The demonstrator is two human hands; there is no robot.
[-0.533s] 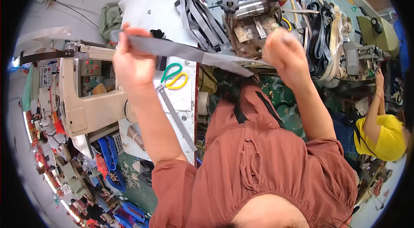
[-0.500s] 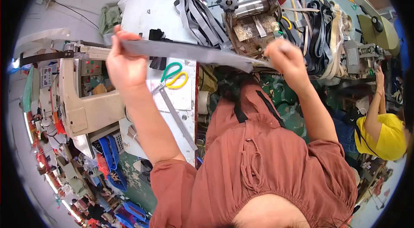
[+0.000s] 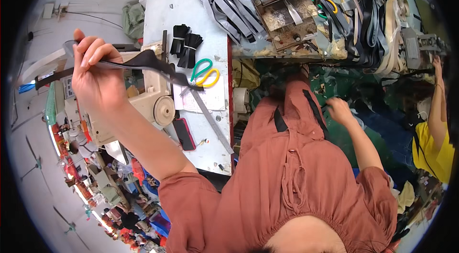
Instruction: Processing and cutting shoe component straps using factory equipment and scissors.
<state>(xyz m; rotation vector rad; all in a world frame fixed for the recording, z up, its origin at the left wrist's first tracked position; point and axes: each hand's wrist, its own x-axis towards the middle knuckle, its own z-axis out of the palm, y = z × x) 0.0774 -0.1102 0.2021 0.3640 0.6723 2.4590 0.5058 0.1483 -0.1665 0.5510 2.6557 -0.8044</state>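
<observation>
A dark strap (image 3: 146,60), black on one face and grey on the other, is pinched in my raised left hand (image 3: 98,73). Its free end twists down and right toward the scissors (image 3: 206,79), which have a green and a yellow handle loop. My right hand (image 3: 339,111) is low beside my thigh, fingers loosely bent and apart from the strap, with nothing visible in it. Two bound bundles of short black strips (image 3: 186,45) lie above the scissors. A metal ruler (image 3: 210,121) and a dark phone with a pink edge (image 3: 184,133) rest on the white table (image 3: 160,11).
A beige sewing machine (image 3: 138,121) stands left of the table. Beyond the table edge is a roller machine (image 3: 284,9) with black knobs. Long grey and black straps (image 3: 229,4) lie left of it, more straps (image 3: 370,23) right. A person in a yellow top (image 3: 430,143) works far right.
My right hand has let go of the strap and dropped toward my thigh. My left hand has moved left with the strap, which was stretched and now hangs twisted. The view has shifted too.
</observation>
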